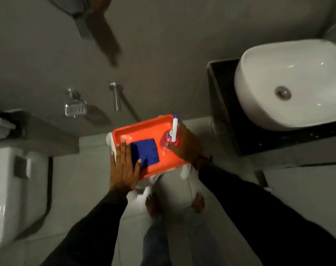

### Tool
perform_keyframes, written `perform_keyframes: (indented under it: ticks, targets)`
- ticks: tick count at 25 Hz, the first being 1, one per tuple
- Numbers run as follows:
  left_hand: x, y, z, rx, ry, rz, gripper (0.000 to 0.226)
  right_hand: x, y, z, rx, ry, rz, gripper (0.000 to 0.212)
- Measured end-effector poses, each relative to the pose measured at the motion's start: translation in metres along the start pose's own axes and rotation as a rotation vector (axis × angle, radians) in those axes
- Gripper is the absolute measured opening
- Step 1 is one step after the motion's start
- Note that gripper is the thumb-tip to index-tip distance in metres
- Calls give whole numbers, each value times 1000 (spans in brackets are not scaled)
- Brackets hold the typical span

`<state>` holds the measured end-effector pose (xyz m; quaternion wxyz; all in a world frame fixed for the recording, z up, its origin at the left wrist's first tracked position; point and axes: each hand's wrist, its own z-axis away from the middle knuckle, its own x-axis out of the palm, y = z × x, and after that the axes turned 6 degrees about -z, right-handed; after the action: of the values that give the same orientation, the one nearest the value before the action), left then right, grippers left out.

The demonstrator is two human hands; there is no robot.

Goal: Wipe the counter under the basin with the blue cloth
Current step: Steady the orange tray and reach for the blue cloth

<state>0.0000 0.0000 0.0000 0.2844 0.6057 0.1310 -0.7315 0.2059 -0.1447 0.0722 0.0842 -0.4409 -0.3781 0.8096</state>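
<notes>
A folded blue cloth lies in an orange tray on a white stool in front of me. My left hand lies flat on the tray's left edge, fingers apart, thumb touching the cloth. My right hand wraps around a pink spray bottle with a white and blue nozzle, standing at the tray's right end. The white basin sits on a dark counter at the right.
A white toilet stands at the left. A metal holder and a metal rod stick out of the grey wall behind the tray. My bare feet stand on the pale tiled floor below the stool.
</notes>
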Motion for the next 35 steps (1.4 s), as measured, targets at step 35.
perform_keyframes:
  ticks: [35]
  targets:
    - [89, -24, -16, -171, -15, -5, 80, 103, 18, -26, 543, -355, -438, 46]
